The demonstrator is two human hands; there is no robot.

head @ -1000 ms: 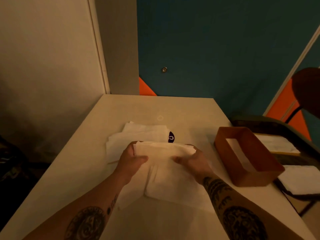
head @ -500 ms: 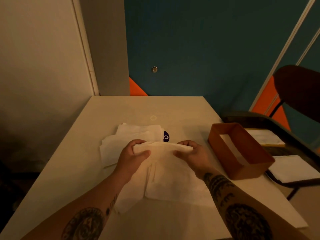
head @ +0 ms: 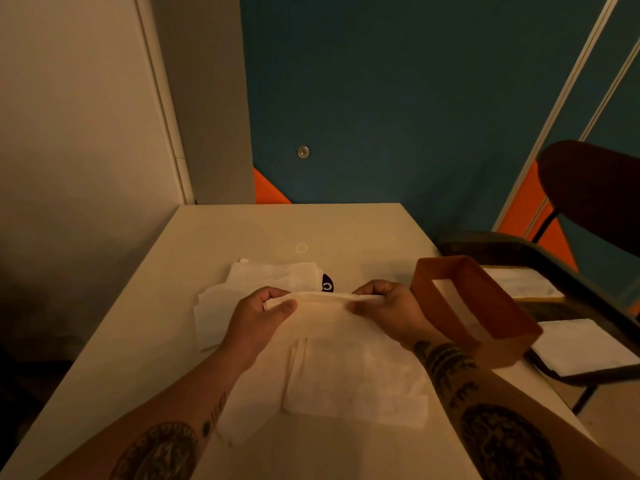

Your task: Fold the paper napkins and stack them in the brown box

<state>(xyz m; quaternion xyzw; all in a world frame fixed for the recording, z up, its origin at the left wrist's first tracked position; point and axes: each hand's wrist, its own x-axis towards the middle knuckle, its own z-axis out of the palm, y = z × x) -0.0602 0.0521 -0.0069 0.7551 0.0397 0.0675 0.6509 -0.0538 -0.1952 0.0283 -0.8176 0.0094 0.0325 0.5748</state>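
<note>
A white paper napkin (head: 325, 311) is pinched at its upper corners, my left hand (head: 258, 315) on its left end and my right hand (head: 388, 308) on its right end, lifted slightly over the table. Under it lie more flat napkins (head: 353, 382), and a loose pile of napkins (head: 263, 278) sits behind my left hand. The brown box (head: 512, 337) stands open-topped just right of my right hand, near the table's right edge, with something white visible inside.
The pale table (head: 311, 226) ends at a wall on the left. A small dark purple object (head: 327, 283) peeks out behind the napkins. A dark chair (head: 588, 188) stands right of the table, with white napkins (head: 585, 349) on its seat.
Both hands have raised the napkin's far edge and drawn it taut between them. The view has shifted slightly, so the box sits closer to my right hand.
</note>
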